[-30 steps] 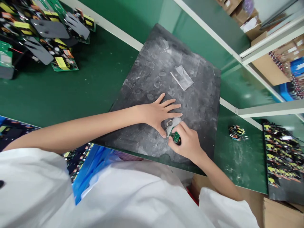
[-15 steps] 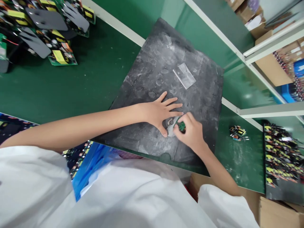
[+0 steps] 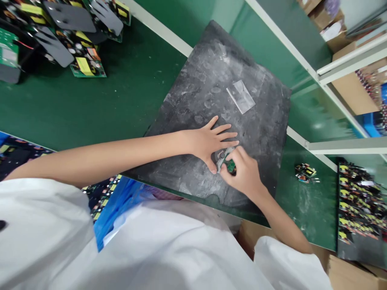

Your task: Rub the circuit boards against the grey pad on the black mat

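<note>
My left hand (image 3: 207,143) lies flat on the dark mat (image 3: 208,80), fingers spread wide. Its thumb and little finger sit on either side of a small green circuit board (image 3: 231,165) with a grey metal plate (image 3: 223,158) along its left side. Thumb and fingers of my right hand (image 3: 244,172) pinch this board from the right, covering part of it. Whether the left thumb touches the grey plate I cannot tell. Farther up the mat lies a clear, flat plastic piece (image 3: 242,96).
Circuit boards with grey heat sinks (image 3: 69,18) are piled at the upper left of the green table (image 3: 130,92). One small assembly (image 3: 306,172) lies right of the mat, and a tray of several more (image 3: 359,201) stands at the far right. White frame bars (image 3: 347,147) cross the right side.
The view has shifted, so the scene sits a little farther right. Both hands keep nearly the same place on the mat, and my right hand still pinches the circuit board.
</note>
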### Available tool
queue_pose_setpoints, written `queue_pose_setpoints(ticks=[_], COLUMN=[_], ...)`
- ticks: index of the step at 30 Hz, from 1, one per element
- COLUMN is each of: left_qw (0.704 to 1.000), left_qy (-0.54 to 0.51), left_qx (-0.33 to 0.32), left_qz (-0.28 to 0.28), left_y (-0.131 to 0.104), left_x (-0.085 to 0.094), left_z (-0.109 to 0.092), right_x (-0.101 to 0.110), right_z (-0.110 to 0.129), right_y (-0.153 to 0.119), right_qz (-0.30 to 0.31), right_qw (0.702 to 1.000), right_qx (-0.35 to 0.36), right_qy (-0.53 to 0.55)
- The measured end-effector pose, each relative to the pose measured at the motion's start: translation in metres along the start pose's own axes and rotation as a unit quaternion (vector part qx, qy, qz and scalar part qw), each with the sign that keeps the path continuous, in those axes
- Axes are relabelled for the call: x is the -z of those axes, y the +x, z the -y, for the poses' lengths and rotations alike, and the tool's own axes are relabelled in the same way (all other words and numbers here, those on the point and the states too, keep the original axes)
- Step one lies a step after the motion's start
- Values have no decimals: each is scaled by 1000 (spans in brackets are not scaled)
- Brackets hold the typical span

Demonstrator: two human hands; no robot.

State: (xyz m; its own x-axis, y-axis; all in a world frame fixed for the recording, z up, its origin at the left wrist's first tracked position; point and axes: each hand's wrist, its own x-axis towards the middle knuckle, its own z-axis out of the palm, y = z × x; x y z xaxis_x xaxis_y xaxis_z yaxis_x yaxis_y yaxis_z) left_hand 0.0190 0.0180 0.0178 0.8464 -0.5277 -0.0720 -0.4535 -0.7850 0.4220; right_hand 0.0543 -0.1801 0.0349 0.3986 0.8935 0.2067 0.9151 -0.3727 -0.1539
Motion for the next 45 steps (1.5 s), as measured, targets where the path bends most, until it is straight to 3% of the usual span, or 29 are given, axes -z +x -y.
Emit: queue_pose_setpoints(ticks=[3, 9, 14, 20, 27, 33, 39, 45], left_qw=[1000, 1000, 999, 1000, 1000, 999, 1000, 999], left_qy=[4, 10, 19, -18, 0, 5, 6, 12], left_qx=[4, 12, 16, 14, 13, 20, 19, 18], left_qz=[-2, 27, 37, 16, 17, 30, 24, 24], left_y=[0, 1, 1, 4, 2, 3, 2, 4], left_x=[0, 4, 5, 3, 2, 3, 2, 1], left_z=[-1, -4, -5, -3, -3, -4, -4, -4], right_x=[1, -1, -1, -4, 3, -1, 5, 0], right_z=[3, -6, 8, -15, 3, -13, 7, -14], right_y=[-2, 4, -5, 9, -11, 2, -12, 0], right_qz=[21, -34, 17, -47, 50, -27, 58, -13], right_qw=[999, 998, 999, 997, 998, 999, 996, 1000], right_qx=[39, -41, 29, -52, 48, -33, 69, -21], right_qy=[0, -18, -6, -17, -2, -19, 3, 3])
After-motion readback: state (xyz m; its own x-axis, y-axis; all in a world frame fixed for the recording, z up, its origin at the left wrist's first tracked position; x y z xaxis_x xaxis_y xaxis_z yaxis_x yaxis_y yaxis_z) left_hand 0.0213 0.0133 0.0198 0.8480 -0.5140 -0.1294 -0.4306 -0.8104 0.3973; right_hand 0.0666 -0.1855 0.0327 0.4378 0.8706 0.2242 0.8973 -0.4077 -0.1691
